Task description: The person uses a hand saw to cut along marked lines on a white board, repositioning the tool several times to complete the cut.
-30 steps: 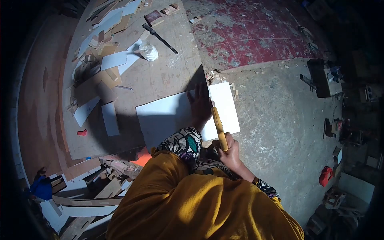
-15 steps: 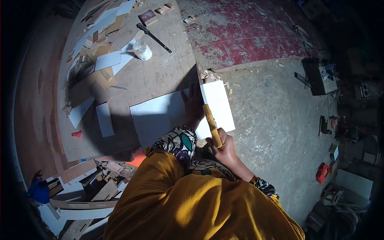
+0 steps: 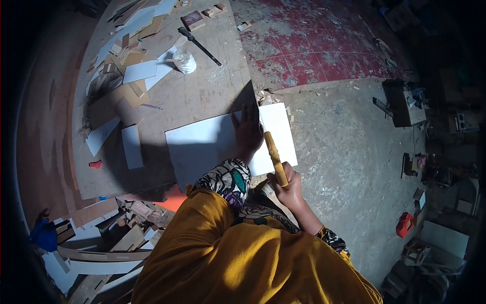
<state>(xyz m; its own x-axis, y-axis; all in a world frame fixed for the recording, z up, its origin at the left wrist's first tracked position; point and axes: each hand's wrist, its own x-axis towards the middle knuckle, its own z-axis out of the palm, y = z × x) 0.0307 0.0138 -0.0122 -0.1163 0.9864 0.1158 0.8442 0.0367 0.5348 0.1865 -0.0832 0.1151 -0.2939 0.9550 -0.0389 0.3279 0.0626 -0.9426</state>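
A white board lies flat on a wooden worktable, its right part jutting past the table's edge. My left hand presses flat on the board with fingers spread. My right hand grips the yellow wooden handle of a hand saw, which points away from me along the board just right of my left hand. The saw's blade is too thin to make out.
Board offcuts and scraps litter the table's left and far side, with a white bag and a dark bar tool. More scrap wood lies below the table. Tools and a red container sit on the concrete floor at right.
My right hand has pushed the saw forward and pulled it back along the board. My left hand stays pressed on the board.
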